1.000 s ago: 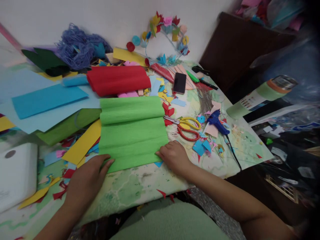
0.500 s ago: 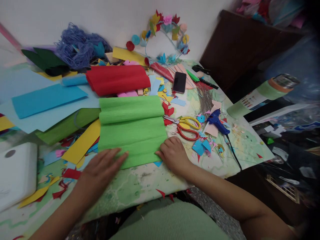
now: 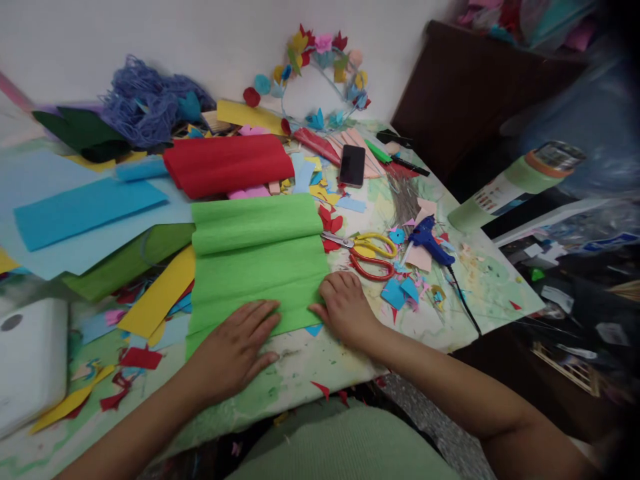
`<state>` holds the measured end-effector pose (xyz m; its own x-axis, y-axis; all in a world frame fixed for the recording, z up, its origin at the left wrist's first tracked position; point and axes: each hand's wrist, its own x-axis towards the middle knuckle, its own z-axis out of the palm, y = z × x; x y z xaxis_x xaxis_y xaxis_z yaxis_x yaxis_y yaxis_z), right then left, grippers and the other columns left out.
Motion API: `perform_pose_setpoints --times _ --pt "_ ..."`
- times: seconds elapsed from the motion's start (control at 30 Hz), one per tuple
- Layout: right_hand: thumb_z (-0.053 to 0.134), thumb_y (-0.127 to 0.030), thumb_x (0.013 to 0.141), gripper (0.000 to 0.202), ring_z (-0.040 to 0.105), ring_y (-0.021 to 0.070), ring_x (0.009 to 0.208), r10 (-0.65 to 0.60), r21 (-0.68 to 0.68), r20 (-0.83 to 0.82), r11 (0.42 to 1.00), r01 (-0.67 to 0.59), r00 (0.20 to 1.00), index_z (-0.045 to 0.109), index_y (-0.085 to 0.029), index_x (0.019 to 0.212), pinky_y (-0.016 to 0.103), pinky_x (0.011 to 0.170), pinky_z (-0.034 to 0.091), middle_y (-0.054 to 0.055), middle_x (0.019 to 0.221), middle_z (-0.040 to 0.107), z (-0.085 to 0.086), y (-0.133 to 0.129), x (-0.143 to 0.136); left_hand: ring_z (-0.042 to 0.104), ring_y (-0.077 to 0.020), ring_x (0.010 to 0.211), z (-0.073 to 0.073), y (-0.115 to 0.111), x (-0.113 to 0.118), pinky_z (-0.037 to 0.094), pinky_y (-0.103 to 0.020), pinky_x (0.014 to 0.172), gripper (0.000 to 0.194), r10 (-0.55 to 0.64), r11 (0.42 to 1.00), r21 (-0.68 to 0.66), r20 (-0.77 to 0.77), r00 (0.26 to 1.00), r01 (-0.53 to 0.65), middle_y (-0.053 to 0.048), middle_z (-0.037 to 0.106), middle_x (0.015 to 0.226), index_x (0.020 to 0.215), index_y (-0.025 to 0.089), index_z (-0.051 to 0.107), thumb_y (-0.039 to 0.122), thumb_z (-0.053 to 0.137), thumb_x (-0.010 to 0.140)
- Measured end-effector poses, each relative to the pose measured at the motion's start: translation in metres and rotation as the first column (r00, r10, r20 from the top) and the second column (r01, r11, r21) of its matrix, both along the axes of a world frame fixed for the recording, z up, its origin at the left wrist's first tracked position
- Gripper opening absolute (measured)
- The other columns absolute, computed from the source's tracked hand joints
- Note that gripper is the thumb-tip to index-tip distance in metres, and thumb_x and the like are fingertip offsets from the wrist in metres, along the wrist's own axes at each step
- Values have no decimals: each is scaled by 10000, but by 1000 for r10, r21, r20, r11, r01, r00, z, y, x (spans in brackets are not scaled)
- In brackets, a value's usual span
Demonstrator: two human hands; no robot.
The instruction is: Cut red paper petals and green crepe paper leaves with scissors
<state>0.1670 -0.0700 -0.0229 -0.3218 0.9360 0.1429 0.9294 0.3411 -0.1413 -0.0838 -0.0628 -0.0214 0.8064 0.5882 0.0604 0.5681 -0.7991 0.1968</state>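
Far to the left of the left fingers sits one white case (image 3: 35, 367), at the worktop's (image 3: 495, 280) near side. Closer in, up and left of those fingers, are one deep-blue folded sheet (image 3: 90, 210), one olive-green roll (image 3: 125, 267) and one broad yellow strip (image 3: 160, 290). One heap of blue yarn (image 3: 150, 107) lies well beyond them.

The left hand (image 3: 235, 353) is open, its fingers lightly spread and laid flat on the near part of one bright-green crepe sheet (image 3: 255, 267); the thumb rests off the sheet's edge. The sheet spreads between and beyond both sets of fingers, with one raised fold towards its far side. Further beyond is one red crepe roll (image 3: 230, 163).

The right hand (image 3: 350, 310) has its fingers bent over the sheet's near right corner, thumb close to the edge; whether they pinch the paper, I cannot tell. The step in hand looks like pressing and flattening the sheet. Moving it well seems to call for light, even pressure on the left and a steady corner on the right.

Past the right fingers are one pair of scissors (image 3: 343, 241), one phone (image 3: 353, 165) and one flowered ring (image 3: 324, 44). Further right come two pens, one green (image 3: 379, 152) and one black (image 3: 410, 165), one blue glue gun (image 3: 425, 233) and one bottle (image 3: 493, 197). The small paper scraps are too many to count.
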Motion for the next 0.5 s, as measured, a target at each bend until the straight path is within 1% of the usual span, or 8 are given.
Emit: perform_pose_setpoints --times 0.07,0.1,0.17,0.23,0.3,0.37,0.43,0.5 --pt "573 -414 868 292 427 265 1001 -9 -17 -19 1000 8 1000 583 -140 967 414 921 318 124 1027 559 0 0 2 345 -263 1351 -4 2 1 208 -455 1119 620 -91 996 -9 -27 995 91 -86 400 1478 1411 253 373 543 439 867" --pt "574 -404 868 296 428 269 1027 -14 -21 -24 1000 14 1000 584 -139 1000 418 933 317 131 1065 559 0 -1 4 309 -255 1374 -4 3 1 163 -452 1132 651 -126 992 -20 -40 991 125 -69 361 1502 1436 283 316 566 432 862" --pt "563 -377 876 355 407 284 1127 -19 -4 -19 1000 19 1000 559 -132 1133 440 990 281 154 1188 540 2 -2 6 283 -249 1388 -3 6 1 122 -444 1137 669 -147 989 -35 -55 988 145 -59 331 1517 1446 308 282 590 421 855" --pt "518 -372 901 483 315 296 1272 28 40 7 999 -28 1000 459 -112 1304 477 1066 183 178 1356 450 7 -5 4 283 -257 1388 -2 7 1 119 -453 1132 668 -146 989 -30 -59 987 145 -60 326 1519 1444 321 283 601 416 852" --pt "450 -443 922 624 164 288 1382 150 67 28 986 -151 988 322 -79 1412 500 1111 71 184 1484 296 15 -8 -4 300 -269 1379 -2 6 2 129 -473 1126 654 -146 989 -17 -55 988 145 -70 336 1513 1435 320 307 600 413 853" --pt "378 -601 897 786 56 273 1421 322 48 13 945 -322 947 240 -59 1449 489 1132 34 170 1533 183 22 -10 -19 334 -287 1358 -4 5 2 144 -499 1120 639 -141 990 -8 -37 989 141 -93 407 1471 1400 285 392 603 423 846" --pt "338 -678 866 867 40 250 1429 462 16 -11 887 -461 887 217 -56 1458 442 1150 50 153 1541 165 26 -10 -36 394 -302 1315 -7 3 3 178 -509 1112 630 -131 991 -6 -20 991 131 -117 520 1379 1342 230 483 603 443 836" --pt "345 -689 856 884 53 240 1431 541 -17 -31 841 -541 841 212 -56 1460 412 1153 72 153 1537 180 24 -7 -49 460 -316 1256 -8 1 3 238 -502 1090 635 -120 993 0 -17 993 120 -139 604 1278 1294 177 537 602 458 829"
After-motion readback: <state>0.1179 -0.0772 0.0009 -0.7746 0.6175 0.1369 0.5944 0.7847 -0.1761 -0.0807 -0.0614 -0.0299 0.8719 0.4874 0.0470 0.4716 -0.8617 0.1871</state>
